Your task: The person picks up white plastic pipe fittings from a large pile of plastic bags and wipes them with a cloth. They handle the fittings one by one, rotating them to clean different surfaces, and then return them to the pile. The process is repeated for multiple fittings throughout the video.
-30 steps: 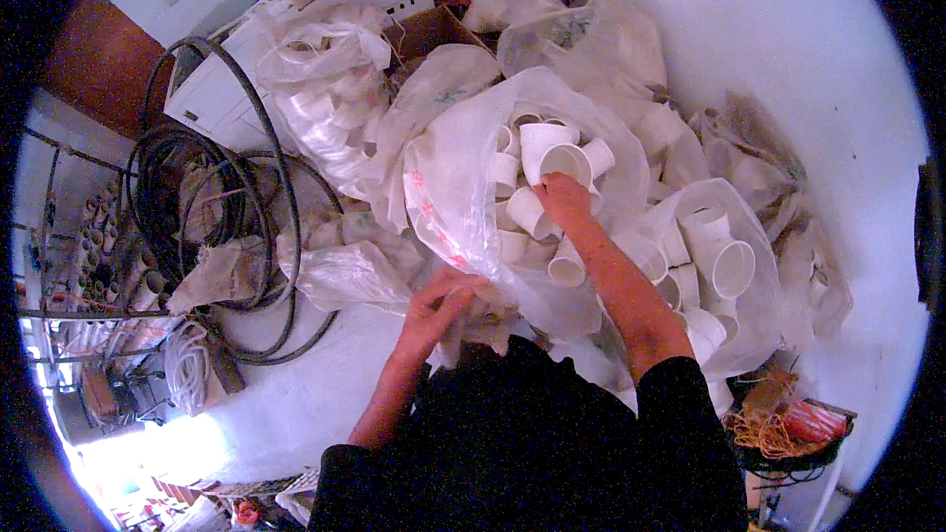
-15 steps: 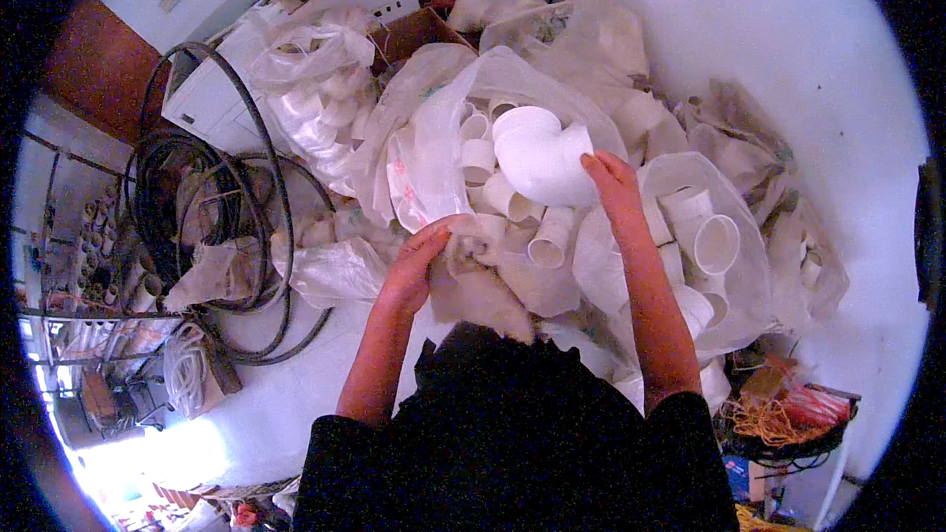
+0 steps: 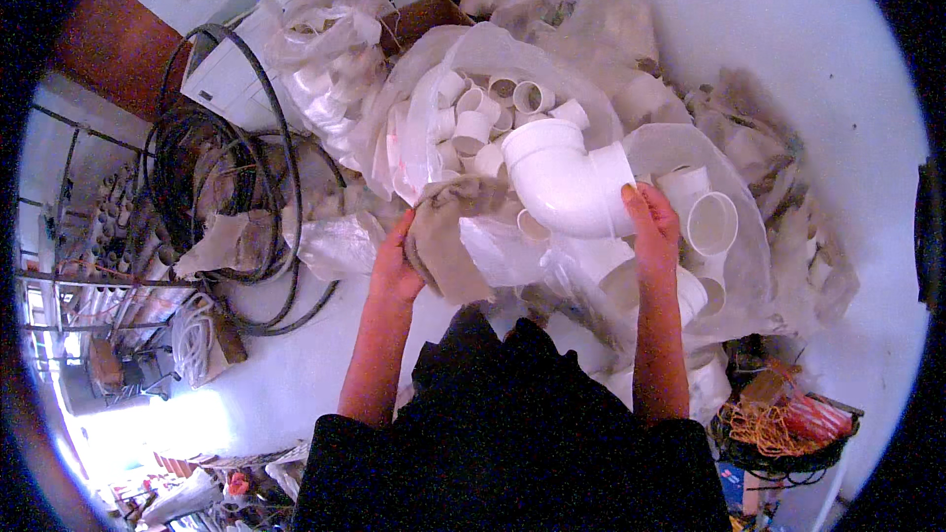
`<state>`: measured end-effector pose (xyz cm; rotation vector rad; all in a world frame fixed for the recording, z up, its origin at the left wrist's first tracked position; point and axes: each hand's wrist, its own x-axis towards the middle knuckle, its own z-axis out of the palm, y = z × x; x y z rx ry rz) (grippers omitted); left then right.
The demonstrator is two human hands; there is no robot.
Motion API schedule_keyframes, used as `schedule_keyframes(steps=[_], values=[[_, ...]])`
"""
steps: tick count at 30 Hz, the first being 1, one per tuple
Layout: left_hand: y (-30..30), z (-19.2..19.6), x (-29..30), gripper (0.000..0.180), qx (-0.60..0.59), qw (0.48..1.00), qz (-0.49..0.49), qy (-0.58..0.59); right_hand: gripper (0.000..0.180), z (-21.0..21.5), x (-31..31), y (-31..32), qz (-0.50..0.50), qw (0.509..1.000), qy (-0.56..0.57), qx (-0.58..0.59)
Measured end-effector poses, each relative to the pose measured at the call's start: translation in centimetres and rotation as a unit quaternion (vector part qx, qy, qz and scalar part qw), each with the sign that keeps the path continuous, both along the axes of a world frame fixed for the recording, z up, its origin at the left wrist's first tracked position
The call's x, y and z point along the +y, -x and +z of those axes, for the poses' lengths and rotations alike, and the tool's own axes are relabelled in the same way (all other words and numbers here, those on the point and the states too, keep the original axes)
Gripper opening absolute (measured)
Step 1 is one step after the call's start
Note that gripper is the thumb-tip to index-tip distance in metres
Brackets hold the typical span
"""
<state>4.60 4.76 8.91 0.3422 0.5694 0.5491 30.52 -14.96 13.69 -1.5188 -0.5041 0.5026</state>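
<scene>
A large white pipe elbow [image 3: 567, 182] is in my right hand [image 3: 652, 222], whose fingers and thumb pinch the rim of its right end. My left hand [image 3: 396, 266] is closed on a crumpled greyish-brown cloth [image 3: 443, 241], which hangs down beside the elbow. Behind both, an open clear plastic bag [image 3: 419, 74] holds several smaller white pipe fittings [image 3: 476, 128]. The elbow's lower left side is close to the cloth; a gap shows between them. To the right, another clear bag [image 3: 754, 276] contains bigger white fittings [image 3: 711, 224].
Black hose coils [image 3: 202, 163] lie at the left, near a white cabinet [image 3: 232, 79]. A rack of pipes [image 3: 108, 227] stands far left. At the lower right sits a basket [image 3: 778, 448] with orange cord [image 3: 764, 424]. A pale wall [image 3: 788, 20] bounds the right side.
The elbow has come nearer and a little to the right in my right hand. My left hand has raised the cloth higher, and the bagged fittings show more.
</scene>
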Motion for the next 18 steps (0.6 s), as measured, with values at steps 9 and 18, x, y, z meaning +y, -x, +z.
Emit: schedule_keyframes(steps=[9,18], values=[[-2.0,4.8,-7.4,0.04,0.16,0.956,0.068,-0.238,0.019,0.7,-2.2,3.9,0.021,0.995,0.03,-0.093],[-1.7,4.0,-11.7,0.047,0.28,0.496,0.057,-0.82,0.014,3.3,-3.3,11.2,0.102,0.944,0.048,-0.309]])
